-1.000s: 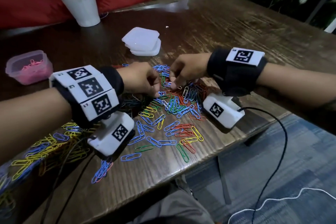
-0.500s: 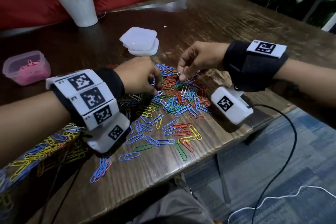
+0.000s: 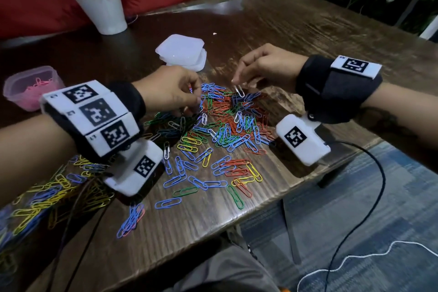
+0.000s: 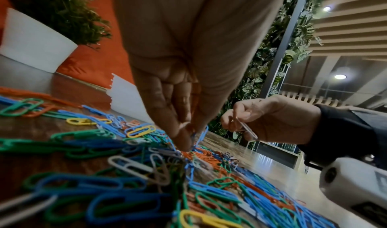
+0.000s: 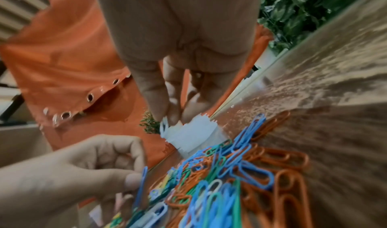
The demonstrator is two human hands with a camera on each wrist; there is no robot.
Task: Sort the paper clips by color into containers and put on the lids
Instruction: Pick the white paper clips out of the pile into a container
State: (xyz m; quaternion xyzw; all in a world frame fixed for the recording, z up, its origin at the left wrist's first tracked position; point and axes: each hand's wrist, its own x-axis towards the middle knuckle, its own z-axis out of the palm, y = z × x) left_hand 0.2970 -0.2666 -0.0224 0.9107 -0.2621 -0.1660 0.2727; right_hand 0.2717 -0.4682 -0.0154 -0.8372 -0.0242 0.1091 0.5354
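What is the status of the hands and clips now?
Right hand pinches white clip. Left hand pinches blue clip. Pile unsorted. Pink box unlidded.

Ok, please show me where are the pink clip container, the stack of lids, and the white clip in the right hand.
pink clip container (image 3: 51, 78): head view, its far rim.
stack of lids (image 3: 180, 48): head view, top lid's centre.
white clip (image 3: 239, 91): head view, its hanging loop.

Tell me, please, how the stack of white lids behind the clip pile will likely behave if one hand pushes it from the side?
The stack of white lids looks thin and light, so it would probably slide easily on the wooden table. The lids sit slightly offset, so the upper ones may shift apart.
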